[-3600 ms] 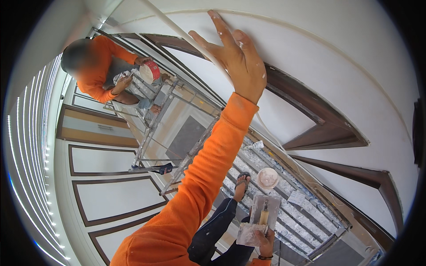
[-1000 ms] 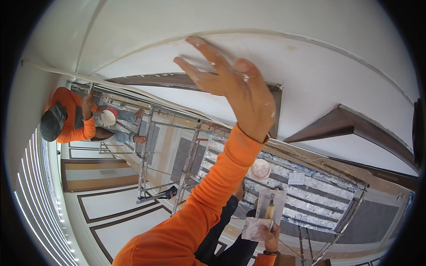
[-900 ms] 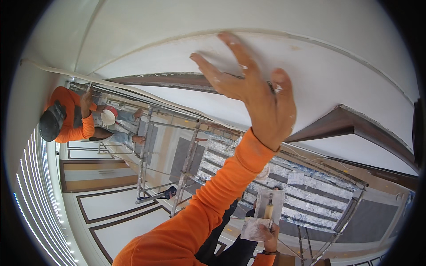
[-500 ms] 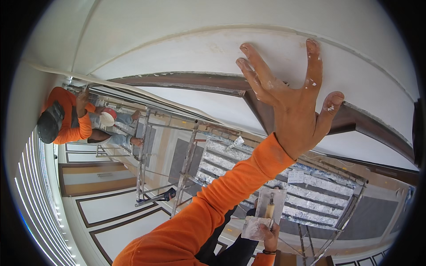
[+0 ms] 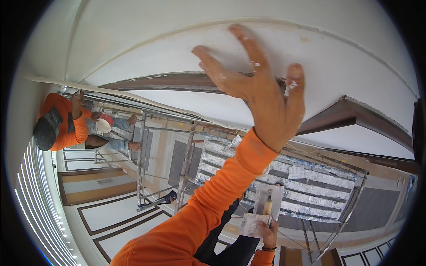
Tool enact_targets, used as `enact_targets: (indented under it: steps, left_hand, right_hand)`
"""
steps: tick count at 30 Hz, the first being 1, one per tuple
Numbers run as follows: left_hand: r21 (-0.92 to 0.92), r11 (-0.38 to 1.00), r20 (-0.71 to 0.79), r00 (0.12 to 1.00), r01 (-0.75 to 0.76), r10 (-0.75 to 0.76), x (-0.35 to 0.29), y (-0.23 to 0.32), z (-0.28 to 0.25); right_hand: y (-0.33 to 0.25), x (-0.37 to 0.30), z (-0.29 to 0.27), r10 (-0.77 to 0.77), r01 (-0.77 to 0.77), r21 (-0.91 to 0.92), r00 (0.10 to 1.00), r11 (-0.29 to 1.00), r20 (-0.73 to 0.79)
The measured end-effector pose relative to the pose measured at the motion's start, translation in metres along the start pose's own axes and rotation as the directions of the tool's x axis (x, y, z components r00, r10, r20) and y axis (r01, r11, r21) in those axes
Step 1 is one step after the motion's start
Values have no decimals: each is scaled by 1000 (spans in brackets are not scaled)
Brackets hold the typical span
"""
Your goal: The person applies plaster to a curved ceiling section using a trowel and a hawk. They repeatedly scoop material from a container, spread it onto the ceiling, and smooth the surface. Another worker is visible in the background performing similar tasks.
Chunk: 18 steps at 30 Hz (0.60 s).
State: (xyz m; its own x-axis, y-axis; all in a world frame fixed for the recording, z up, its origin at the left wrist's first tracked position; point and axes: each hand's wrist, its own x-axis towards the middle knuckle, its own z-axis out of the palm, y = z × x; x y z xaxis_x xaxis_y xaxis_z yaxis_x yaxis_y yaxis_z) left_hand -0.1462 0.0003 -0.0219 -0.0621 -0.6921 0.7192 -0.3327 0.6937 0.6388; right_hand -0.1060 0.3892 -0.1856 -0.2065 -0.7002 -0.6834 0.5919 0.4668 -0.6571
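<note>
My left hand (image 5: 266, 88) reaches up in an orange sleeve, fingers spread over the smooth white ceiling panel (image 5: 306, 53). White specks dot its thumb and fingers, and the fingertips are blurred; whether they press on the surface I cannot tell. Beneath it runs a dark brown angled trim (image 5: 341, 115), partly covered by the hand. Lower down, my right hand (image 5: 268, 232) is closed on a plaster-smeared trowel (image 5: 276, 197) with a pale wooden handle. A second whitish flat plate (image 5: 252, 225) lies against the trowel's lower end in the same grip.
Below stands a scaffold platform (image 5: 310, 193) of plaster-crusted slats, with metal poles (image 5: 185, 168) at its left. A co-worker (image 5: 66, 124) in orange sits on scaffolding at far left beside a red-and-white container (image 5: 105, 123). A pale loose cable (image 5: 146, 95) runs along the ceiling edge.
My left hand has slid left across the white panel, uncovering more of the brown trim's corner. My right hand keeps its hold on the trowel, nearly in place.
</note>
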Motion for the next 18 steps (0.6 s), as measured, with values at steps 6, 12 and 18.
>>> enact_targets:
  steps: [6, 12, 18]
  left_hand:
    - [-81, 988, 98, 985, -131, 138, -16, 18, 18]
    - [-99, 995, -24, 1000, -5, 3, -1, 5, 13]
    - [57, 998, 60, 998, -37, 33, -8, 22, 17]
  right_hand:
    - [-2, 0, 9, -15, 15, 14, 999, 1000, -45]
    - [-1, 3, 7, -3, 7, 50, 997, 999, -82]
    - [0, -3, 1, -12, 17, 24, 984, 1000, -178]
